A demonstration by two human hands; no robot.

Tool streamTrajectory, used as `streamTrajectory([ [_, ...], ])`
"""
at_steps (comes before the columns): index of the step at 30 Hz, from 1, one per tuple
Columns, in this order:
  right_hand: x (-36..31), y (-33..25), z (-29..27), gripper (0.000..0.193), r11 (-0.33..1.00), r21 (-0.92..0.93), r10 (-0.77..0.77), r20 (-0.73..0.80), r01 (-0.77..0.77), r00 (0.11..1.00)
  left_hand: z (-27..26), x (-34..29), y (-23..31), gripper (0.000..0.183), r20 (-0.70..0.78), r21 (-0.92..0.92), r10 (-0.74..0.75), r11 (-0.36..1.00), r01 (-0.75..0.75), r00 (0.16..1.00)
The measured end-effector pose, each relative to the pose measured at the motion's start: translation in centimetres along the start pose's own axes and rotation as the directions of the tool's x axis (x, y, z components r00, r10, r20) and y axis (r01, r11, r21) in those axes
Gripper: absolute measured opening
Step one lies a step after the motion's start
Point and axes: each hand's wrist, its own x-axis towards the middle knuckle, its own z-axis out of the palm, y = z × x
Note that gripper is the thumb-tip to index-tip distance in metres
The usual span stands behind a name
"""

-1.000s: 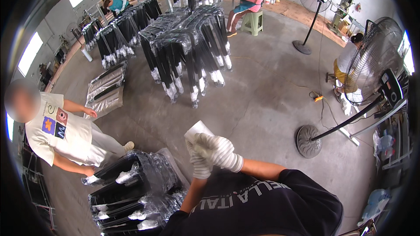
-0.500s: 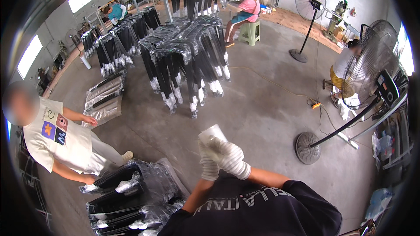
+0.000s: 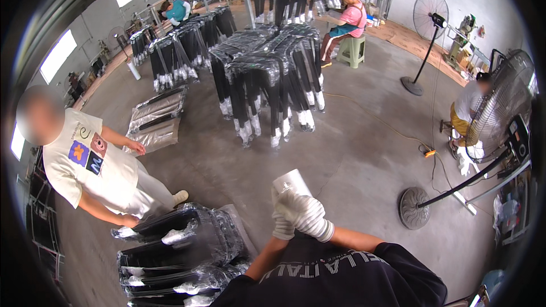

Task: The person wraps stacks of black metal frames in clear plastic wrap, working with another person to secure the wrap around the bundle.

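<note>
Both my hands wear white striped work gloves and are together in front of my chest, holding a whitish, shiny roll of plastic film (image 3: 293,182). My right hand (image 3: 307,213) closes round its lower part and covers much of my left hand (image 3: 282,225). The left hand's fingers are partly hidden, but they press against the roll too. Below and to the left lies a stack of black frames wrapped in clear plastic (image 3: 199,247), with white padding at their ends, apart from my hands.
A co-worker (image 3: 108,165) stands at the left, one hand on the wrapped stack. Wrapped black frames (image 3: 267,59) stand ahead. Floor fans (image 3: 414,207) are at the right, with a yellow cable (image 3: 392,128) across the floor. Other people sit or bend farther off.
My view has swung a little to the left, so the surroundings sit farther right in it. My hands still grip the roll together; the co-worker's hand stays on the stack.
</note>
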Motion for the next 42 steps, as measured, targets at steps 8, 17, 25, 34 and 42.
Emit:
streamTrajectory([
  [8,2.9,0.4,7.0,0.020,0.977,-0.202,-0.050,0.094,0.069,0.994,-1.8,-0.3,7.9,0.048,0.028,-0.158,-0.032,0.987,0.036,0.999],
  [17,6.3,2.5,13.6,0.010,0.990,0.099,-0.120,0.230,0.099,0.966,-2.4,-0.9,15.4,0.047,-0.278,-0.021,-0.043,0.999,0.039,0.959],
  [25,12.7,4.3,14.0,0.036,0.914,0.053,-0.262,0.835,0.403,0.484,-2.7,3.1,17.1,0.048,-0.430,0.071,-0.054,0.993,0.093,0.901],
  [34,26.9,10.1,2.7,0.038,0.962,0.200,0.075,0.456,-0.185,0.887,2.5,19.0,18.0,0.056,-0.543,-0.045,-0.021,0.999,-0.004,0.840],
  [42,35.4,18.4,3.7,0.063,0.481,0.457,0.420,0.629,-0.748,0.654,4.7,27.0,20.1,0.043,-0.674,0.305,0.091,0.938,0.164,0.733],
])
